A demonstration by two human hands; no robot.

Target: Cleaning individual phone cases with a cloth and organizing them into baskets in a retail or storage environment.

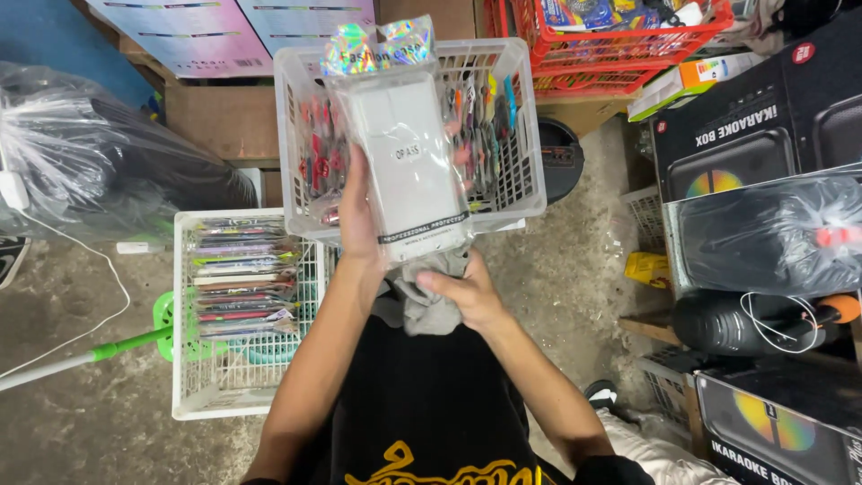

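1. Far left: bulky clear plastic bag (108,162) on the concrete floor (81,413), dark contents inside, white cable trailing past it.
2. Green-and-white mop handle (90,355) lies on the floor, its green end running under the low basket.
3. Low white basket (184,359) on the floor, left of the person's knees; a row of flat packaged phone cases (242,269) stands in it on edge, upper half filled, lower half mostly bare grid.
4. Left hand (359,220) raised, grasping the left edge of a packaged clear phone case (409,153); fingers wrap behind the packet, thumb side toward camera.
5. The packaged clear phone case is upright, in a transparent sleeve with a shiny holographic header on top, held in front of the taller white basket (525,135). It hangs in the air, not resting in either basket.
6. Taller white basket holds more packaged cases, colourful, packed upright.
7. Right hand (462,292) below the packet, clenched on a grey cloth (431,301); cloth touches the packet's bottom edge.
8. Red basket (628,36) at top right, full of packets.
9. Right side: stacked black speaker boxes (763,117), one wrapped in plastic; a black speaker (727,323) with a microphone beside them.
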